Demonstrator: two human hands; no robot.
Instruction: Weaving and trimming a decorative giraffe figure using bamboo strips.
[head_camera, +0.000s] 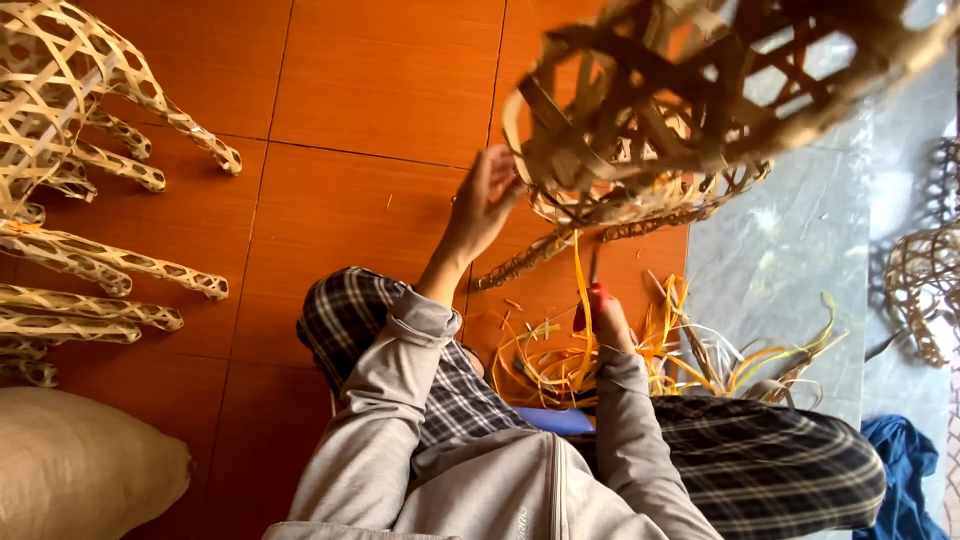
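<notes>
The open-weave basket hangs above the floor, its left rim steadied by the left hand with fingers grasping it, while the right hand clenches a red-handled tool that should trim strips close to the weave.

Woven basket above strip pile; woven pieces far left.
</notes>
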